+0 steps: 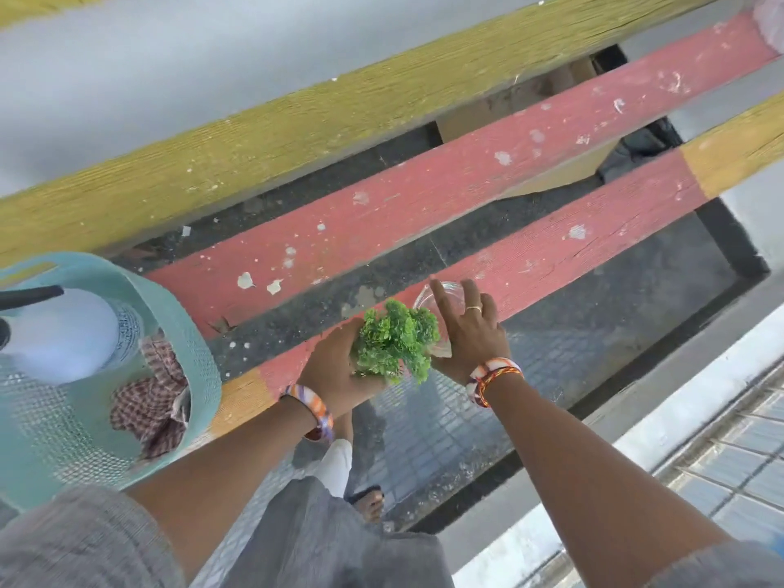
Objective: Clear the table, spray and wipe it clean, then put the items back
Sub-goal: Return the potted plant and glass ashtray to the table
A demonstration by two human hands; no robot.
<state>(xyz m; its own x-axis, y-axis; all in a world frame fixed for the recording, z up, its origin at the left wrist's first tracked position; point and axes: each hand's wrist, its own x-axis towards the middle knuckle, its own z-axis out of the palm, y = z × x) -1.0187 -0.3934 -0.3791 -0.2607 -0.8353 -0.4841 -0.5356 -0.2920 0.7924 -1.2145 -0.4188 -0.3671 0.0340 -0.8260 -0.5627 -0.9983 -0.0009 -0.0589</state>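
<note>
The table (382,214) is made of painted wooden slats, red and yellow, with gaps between them. Over its near red slat, my left hand (335,367) grips a small bushy green plant (394,339) from the left side. My right hand (469,328) rests on a clear glass vessel (441,299) just right of the plant, fingers spread over its rim. Whether the plant sits in the glass is hidden by my hands. A white spray bottle (63,333) and a checked cloth (152,396) lie in a teal mesh basket (186,333) at the left.
White paint flecks dot the red slats. A cardboard box (509,120) shows below, through the gaps. The tiled floor (424,439), my foot in a sandal (369,500) and a pale kerb (636,439) lie beneath and to the right.
</note>
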